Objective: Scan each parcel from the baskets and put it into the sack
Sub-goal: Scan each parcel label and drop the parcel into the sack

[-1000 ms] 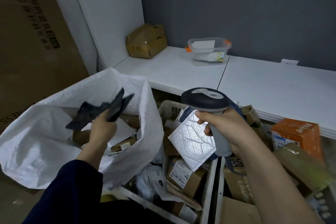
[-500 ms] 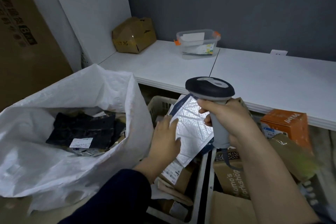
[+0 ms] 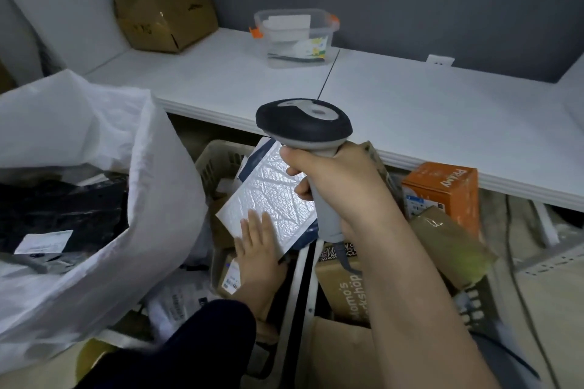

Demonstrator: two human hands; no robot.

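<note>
My right hand [image 3: 335, 181] grips a grey barcode scanner [image 3: 305, 126] upright, above the baskets. Below it a white bubble mailer [image 3: 271, 196] lies tilted on top of the parcels in the left basket [image 3: 218, 158]. My left hand [image 3: 257, 249] rests flat on the mailer's lower edge with the fingers spread; whether it grips the mailer I cannot tell. The big white sack [image 3: 136, 218] stands open at the left, with a black labelled parcel [image 3: 60, 215] lying inside it.
Brown cartons [image 3: 344, 287] and an orange box [image 3: 442, 189] fill the right basket. A white tabletop [image 3: 410, 110] overhangs the baskets, carrying a cardboard box [image 3: 164, 12] and a clear plastic tub [image 3: 295, 36]. Cables run down at the right.
My left hand dropped the black parcel into the sack, then swung right to the white bubble mailer and slid down to its lower edge. The scanner stayed over the baskets.
</note>
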